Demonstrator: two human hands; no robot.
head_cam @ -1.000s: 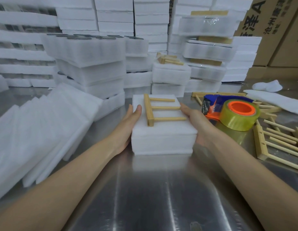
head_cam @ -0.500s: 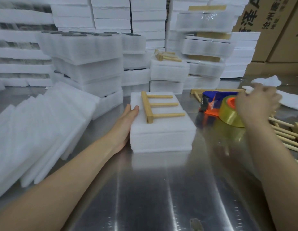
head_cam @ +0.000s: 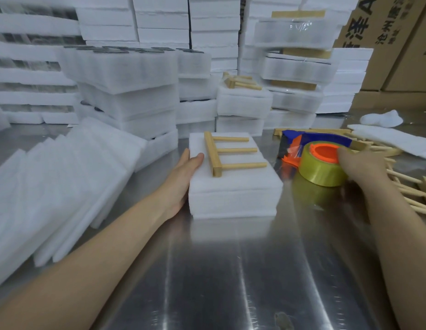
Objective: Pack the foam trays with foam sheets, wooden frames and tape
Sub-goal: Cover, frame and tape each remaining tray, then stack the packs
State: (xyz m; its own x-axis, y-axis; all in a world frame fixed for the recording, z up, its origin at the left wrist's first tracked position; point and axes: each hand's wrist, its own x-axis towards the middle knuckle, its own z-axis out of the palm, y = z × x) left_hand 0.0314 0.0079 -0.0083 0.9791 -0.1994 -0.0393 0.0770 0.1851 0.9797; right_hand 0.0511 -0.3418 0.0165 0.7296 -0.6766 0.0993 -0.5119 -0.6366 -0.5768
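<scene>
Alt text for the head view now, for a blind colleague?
A person's left hand rests flat against the left side of a white foam stack topped by a wooden frame, while the right hand touches the tape dispenser on a metal table.

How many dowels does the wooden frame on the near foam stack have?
3: far dowel, middle dowel, near dowel, all running right from the bar; none appear hidden.

Tray (head_cam: 233, 196) at centre of worktop (head_cam: 231, 270); one frame (head_cam: 214, 154) lies on top of it. Left hand (head_cam: 183, 177) flat against the tray's left side. Tape (head_cam: 319, 170) just right of tray, right hand (head_cam: 364, 167) gripping it. Loose frames (head_cam: 402, 186) right of tape. Sheets (head_cam: 52, 182) lean at left. Stacks (head_cam: 128, 91) behind; cartons (head_cam: 397, 44) behind at right.
</scene>
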